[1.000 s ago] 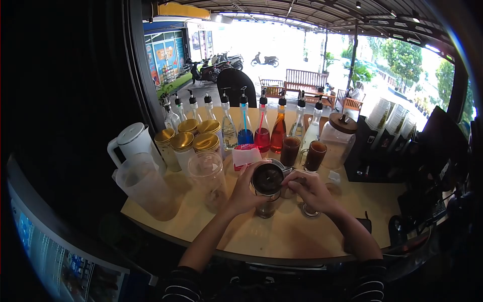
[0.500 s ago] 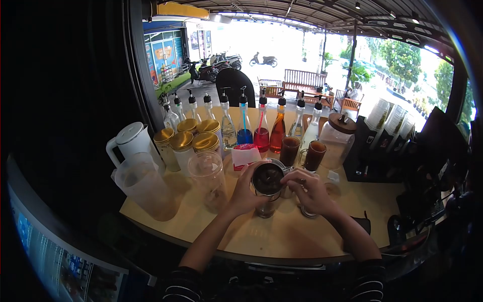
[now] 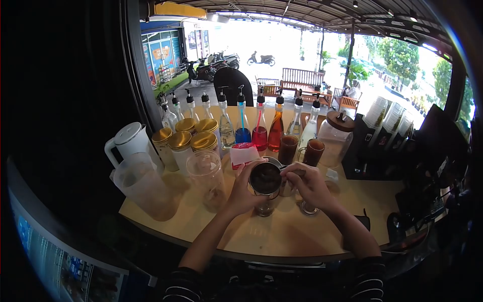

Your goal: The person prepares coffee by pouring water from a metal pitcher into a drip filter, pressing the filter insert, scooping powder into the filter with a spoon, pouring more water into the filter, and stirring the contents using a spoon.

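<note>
**Full round vessel (image 3: 265,178), held from both sides over a glass (image 3: 265,207)**

At far left on the counter (image 3: 241,244), the white jug (image 3: 132,143) stands behind the clear pitcher (image 3: 138,183). Next come the gold-lidded jars (image 3: 205,141), with the clear tub (image 3: 205,173) in front of them; its walls look thin, likely to flex if squeezed.

The left hand (image 3: 240,196) curves around the vessel's left side, fingers on the far side and thumb on the near one, clamped on its wall. This seems the sound place to carry the weight: low on the body, clear of the opening.

The vessel sits between the hands at the front of the counter, above the glass; whether the two touch is hard to tell. Its rim looks like metal, so it is probably stiff, smooth and slippery if wet. The dark contents suggest some weight, and tilting could spill them. The glass looks the more fragile of the two, best gripped around its wall.

The right hand (image 3: 313,189) has thumb and forefinger together, pinched on what looks like a slim handle (image 3: 287,169) at the vessel's right. Such a pinch suits steadying better than lifting.

Behind the right hand, two mugs (image 3: 288,149) (image 3: 314,152) hold brown drink; they are likely heavy, with a side handle visible on the right one. The wood-lidded jar (image 3: 336,143) beyond looks bulky, needing both palms.
</note>
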